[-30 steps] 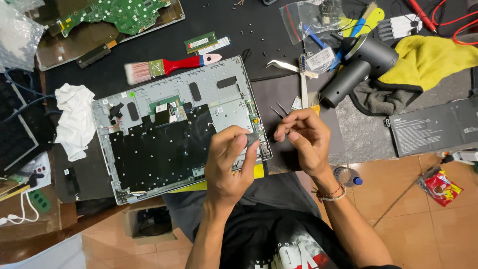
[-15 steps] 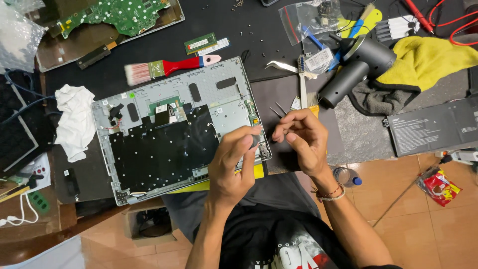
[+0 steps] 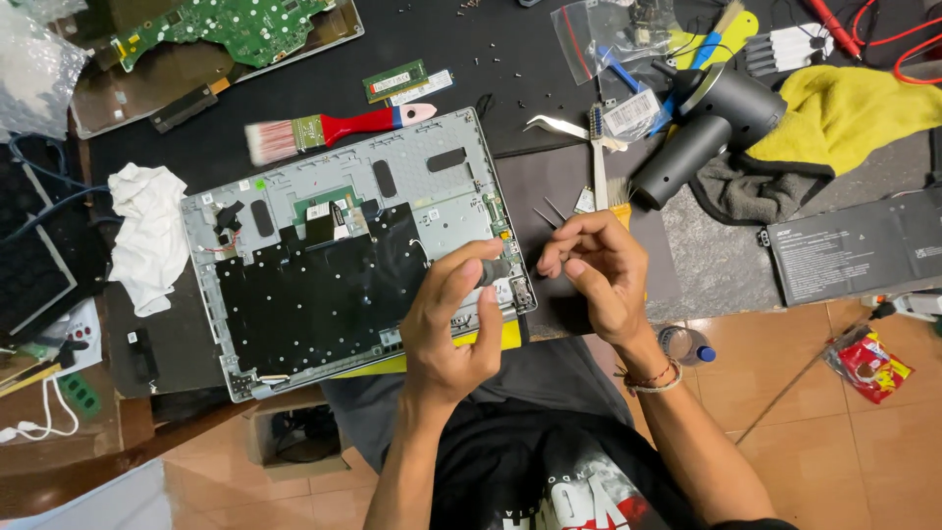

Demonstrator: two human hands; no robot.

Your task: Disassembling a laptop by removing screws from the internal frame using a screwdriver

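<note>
An opened silver laptop base (image 3: 324, 186) lies face down on the dark mat, with a black sheet covering most of its inside. My left hand (image 3: 453, 319) is over the base's near right corner and pinches a small dark grey part (image 3: 494, 271) between thumb and fingers. My right hand (image 3: 596, 267) is just right of that corner, fingers curled together with the tips of thin metal tweezers (image 3: 549, 212) sticking out behind them. The two hands are a few centimetres apart.
A red-handled brush (image 3: 334, 129) lies behind the base, a white cloth (image 3: 147, 236) to its left. A green circuit board (image 3: 231, 25) sits far left. A grey blower (image 3: 702, 128), yellow cloth (image 3: 849, 113), flat battery (image 3: 863, 245) and loose screws are to the right.
Both hands have stayed near the base's right corner; the left hand's fingers have shifted slightly on the small part.
</note>
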